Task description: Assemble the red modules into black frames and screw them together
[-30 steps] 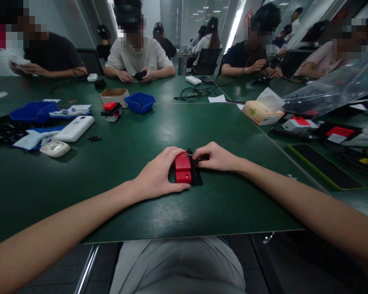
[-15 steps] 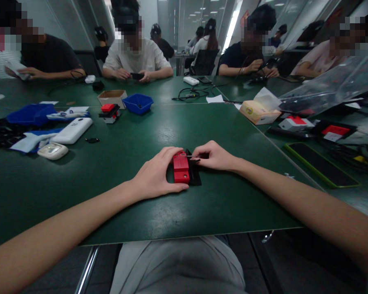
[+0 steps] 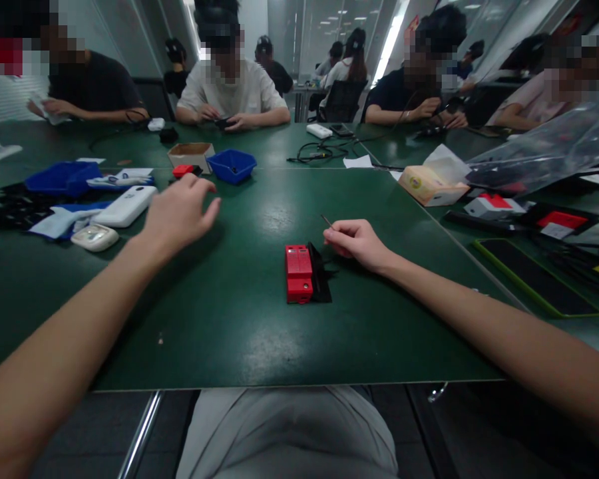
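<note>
A red two-pole block [image 3: 298, 274] that looks like an electrical module lies on the green table, a black piece [image 3: 321, 283] against its right side. Neither hand touches it now. My left hand [image 3: 177, 209] hovers up and to the left, fingers spread and curved, nothing in them. Just behind its fingers sits another red-topped module [image 3: 182, 171], partly hidden by the hand. To the right of the red block, my right hand [image 3: 357, 243] pinches a thin dark rod [image 3: 325, 219], its tip pointing up and left; its exact kind is unclear.
Beyond the left hand stand a cardboard box [image 3: 192, 156] and a blue bin [image 3: 232, 166]. On the left lie a white power bank [image 3: 126, 206], a white oval case [image 3: 94, 237] and a larger blue bin [image 3: 64, 178]. A tissue pack [image 3: 432, 185] and a green-edged black pad [image 3: 536, 276] are right.
My left hand has let go of the red block and moved up and left toward the other red-topped module. My right hand has drawn the thin rod away from the block.
</note>
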Motion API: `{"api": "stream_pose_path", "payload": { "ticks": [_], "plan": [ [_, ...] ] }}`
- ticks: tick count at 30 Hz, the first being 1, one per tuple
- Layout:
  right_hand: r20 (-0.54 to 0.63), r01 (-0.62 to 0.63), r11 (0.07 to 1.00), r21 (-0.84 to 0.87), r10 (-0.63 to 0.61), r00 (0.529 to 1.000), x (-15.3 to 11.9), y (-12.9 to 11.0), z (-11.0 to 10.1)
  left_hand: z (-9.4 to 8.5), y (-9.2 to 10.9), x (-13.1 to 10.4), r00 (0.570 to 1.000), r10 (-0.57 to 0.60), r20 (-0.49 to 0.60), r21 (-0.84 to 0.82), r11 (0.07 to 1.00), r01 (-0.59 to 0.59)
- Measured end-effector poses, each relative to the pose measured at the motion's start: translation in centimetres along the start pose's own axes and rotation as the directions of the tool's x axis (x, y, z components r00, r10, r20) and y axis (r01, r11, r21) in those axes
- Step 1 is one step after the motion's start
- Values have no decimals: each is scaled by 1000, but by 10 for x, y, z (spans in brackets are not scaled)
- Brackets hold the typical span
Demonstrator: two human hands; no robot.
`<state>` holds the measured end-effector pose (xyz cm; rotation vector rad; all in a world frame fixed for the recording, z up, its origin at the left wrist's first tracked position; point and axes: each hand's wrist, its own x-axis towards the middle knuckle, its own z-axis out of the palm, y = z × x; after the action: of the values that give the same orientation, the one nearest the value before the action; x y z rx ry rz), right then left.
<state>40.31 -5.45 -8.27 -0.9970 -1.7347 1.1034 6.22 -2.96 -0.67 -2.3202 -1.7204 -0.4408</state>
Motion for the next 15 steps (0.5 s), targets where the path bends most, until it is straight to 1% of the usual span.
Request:
{"api": "stream_pose_path", "payload": {
  "ticks": [2, 3, 4, 5, 6, 8, 10, 12, 13, 15],
  "plan": [
    [-14, -22, 1000, 14, 22, 1000, 1, 1, 0, -15, -34, 4, 984, -178, 17, 111, 978, 175],
    [-13, -29, 999, 15, 29, 999, 1, 1, 0, -21, -49, 5, 977, -211, 39, 129, 970, 204],
    [-9, -32, 999, 14, 32, 999, 1, 1, 0, -27, -63, 5, 953, -296, 65, 158, 946, 283],
    [-4, -34, 999, 11, 34, 999, 1, 1, 1, -31, -74, 4, 918, -384, 98, 200, 911, 360],
    [1, -33, 999, 6, 33, 999, 1, 1, 1, -34, -83, 4, 895, -423, 143, 236, 892, 385],
    [2, -33, 999, -5, 33, 999, 1, 1, 1, -37, -93, 5, 841, -497, 214, 291, 854, 430],
    [-2, -37, 999, -12, 37, 999, 1, 1, 1, -35, -97, 7, 812, -522, 260, 311, 842, 442],
    [-7, -40, 999, -11, 40, 999, 1, 1, 1, -28, -101, 9, 799, -525, 292, 318, 842, 436],
    [-6, -42, 999, -11, 41, 999, 1, 1, 1, -23, -104, 9, 806, -510, 300, 304, 852, 426],
    [-2, -42, 999, -11, 42, 999, 2, 1, 1, -11, -111, 9, 856, -397, 331, 184, 917, 354]
  ]
}}
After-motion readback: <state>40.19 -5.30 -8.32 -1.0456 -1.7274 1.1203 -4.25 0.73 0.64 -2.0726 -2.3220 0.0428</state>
